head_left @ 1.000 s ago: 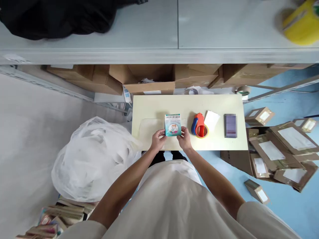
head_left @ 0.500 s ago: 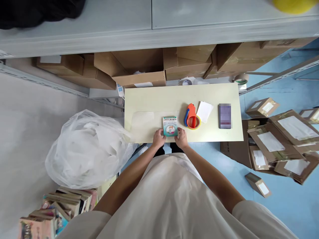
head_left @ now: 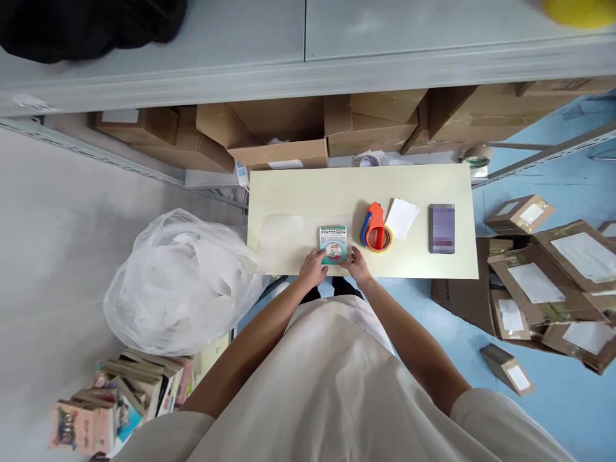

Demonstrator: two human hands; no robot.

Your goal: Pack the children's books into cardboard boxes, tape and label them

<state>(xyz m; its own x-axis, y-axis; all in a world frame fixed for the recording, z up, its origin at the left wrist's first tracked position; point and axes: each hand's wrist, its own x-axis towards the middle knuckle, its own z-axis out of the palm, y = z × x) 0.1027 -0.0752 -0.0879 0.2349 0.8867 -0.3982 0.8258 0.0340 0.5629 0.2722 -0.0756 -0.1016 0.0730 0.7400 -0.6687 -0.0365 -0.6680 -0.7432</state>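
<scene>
A small green-and-white book (head_left: 333,242) with a cartoon child on its cover lies face up near the table's front edge. My left hand (head_left: 314,268) is at its lower left corner, with fingertips on the cover. At the lower right corner, my right hand (head_left: 359,265) has its thumb on the book and its other fingers beside the right edge. Under and left of the book is a thin, pale sheet (head_left: 282,240). An orange tape dispenser (head_left: 376,226) lies right of the book, touching a few white slips of paper (head_left: 403,217).
A phone-like purple item (head_left: 441,228) lies at the right of the cream table (head_left: 298,192). Cardboard boxes (head_left: 279,153) line the shelf behind. Left stands a bulging clear plastic bag (head_left: 178,289) above stacked books (head_left: 129,391). Taped parcels (head_left: 536,292) are piled at right.
My left hand's fingers have moved from the book's left edge onto its cover. My right thumb has come over the lower right corner. The whole view has shifted slightly.
</scene>
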